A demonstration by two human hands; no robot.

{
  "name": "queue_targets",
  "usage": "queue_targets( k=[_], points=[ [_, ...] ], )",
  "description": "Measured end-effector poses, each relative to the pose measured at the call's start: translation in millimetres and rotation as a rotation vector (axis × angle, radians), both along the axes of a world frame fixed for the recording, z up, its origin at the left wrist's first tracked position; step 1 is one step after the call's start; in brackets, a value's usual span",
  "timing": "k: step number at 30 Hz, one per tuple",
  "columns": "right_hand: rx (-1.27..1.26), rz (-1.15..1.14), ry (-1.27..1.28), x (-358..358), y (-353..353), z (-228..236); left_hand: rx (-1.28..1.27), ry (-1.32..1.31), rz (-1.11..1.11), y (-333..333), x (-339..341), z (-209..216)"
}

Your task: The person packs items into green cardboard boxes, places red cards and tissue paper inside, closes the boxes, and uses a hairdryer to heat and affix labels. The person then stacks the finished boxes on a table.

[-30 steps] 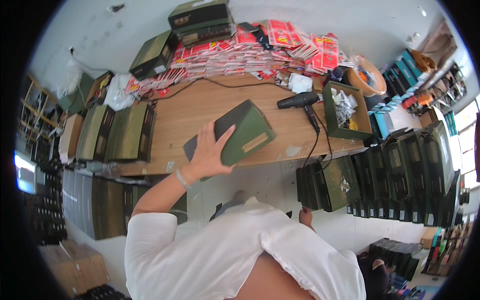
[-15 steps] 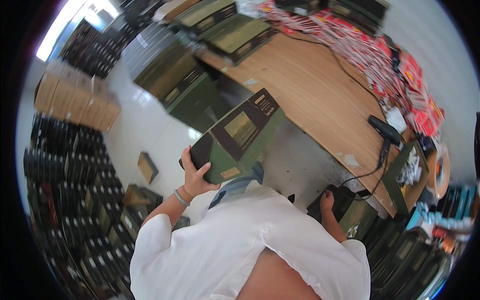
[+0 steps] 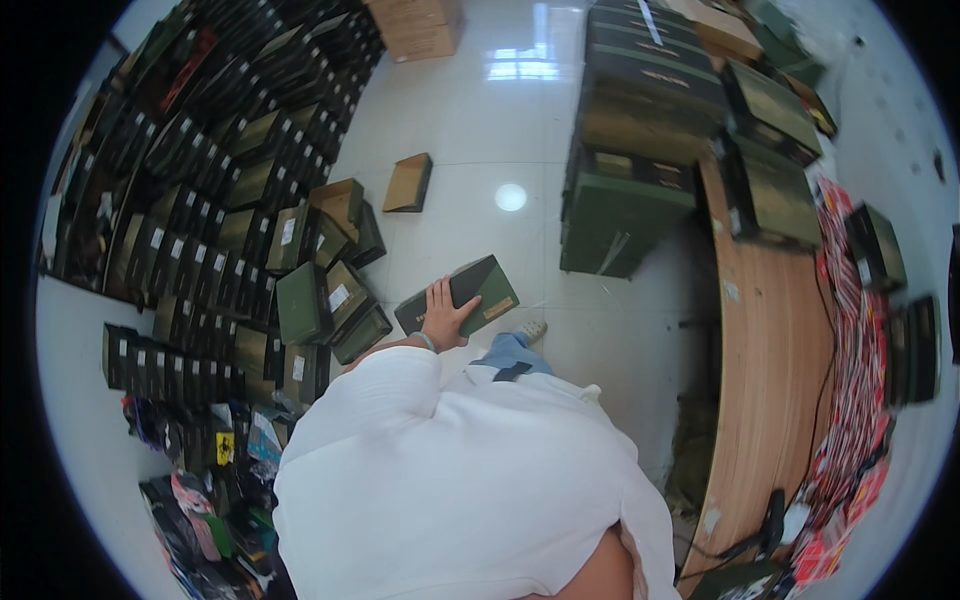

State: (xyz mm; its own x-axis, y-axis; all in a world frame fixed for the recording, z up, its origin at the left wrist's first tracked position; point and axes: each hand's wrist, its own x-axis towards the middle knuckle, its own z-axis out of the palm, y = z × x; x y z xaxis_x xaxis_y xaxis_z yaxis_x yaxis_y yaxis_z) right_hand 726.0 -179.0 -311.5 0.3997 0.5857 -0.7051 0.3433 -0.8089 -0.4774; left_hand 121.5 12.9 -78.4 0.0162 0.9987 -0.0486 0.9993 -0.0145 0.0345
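Note:
A dark green and black cardboard box (image 3: 492,292) is in my left hand (image 3: 444,318), out ahead of my body and a little left of the middle. The thumb and fingers spread over its near face and grip it; its far side is hidden. Close to the left of this box lie several similar green boxes (image 3: 305,300) in a loose heap. One of them is an open box (image 3: 340,203) with its brown inside showing. My right hand is out of the picture.
Tall rows of stacked boxes (image 3: 190,250) fill the left side. A small open box (image 3: 408,183) lies alone on the tiled floor (image 3: 450,130). On the right stand a large stack of boxes (image 3: 630,215) and a wooden table (image 3: 760,380) holding red packets (image 3: 850,400) and a black hair dryer (image 3: 773,520).
My view has turned left, from the table toward the stacked rows. The box has swung round with my left hand, still gripped. My right hand has gone out of the picture.

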Motion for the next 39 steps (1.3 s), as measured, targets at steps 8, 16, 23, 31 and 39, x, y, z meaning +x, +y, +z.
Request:
queue_targets(
  k=[8,16,23,31,39],
  points=[
    [0.101,0.005,-0.017,-79,173,88,0.073,0.082,0.334,63,-170,-7],
    [0.263,-0.026,0.018,-158,270,141,-1.092,-0.159,0.447,139,-249,-75],
    [0.256,0.019,-0.198,-170,257,150,-0.583,-0.443,0.094,274,-120,-97],
    [0.052,-0.182,-0.276,-183,192,179,0.589,-0.652,-0.067,498,15,79],
    [0.098,-0.316,-0.306,-207,134,140,0.417,-0.124,-0.271,564,44,169]
  ],
)
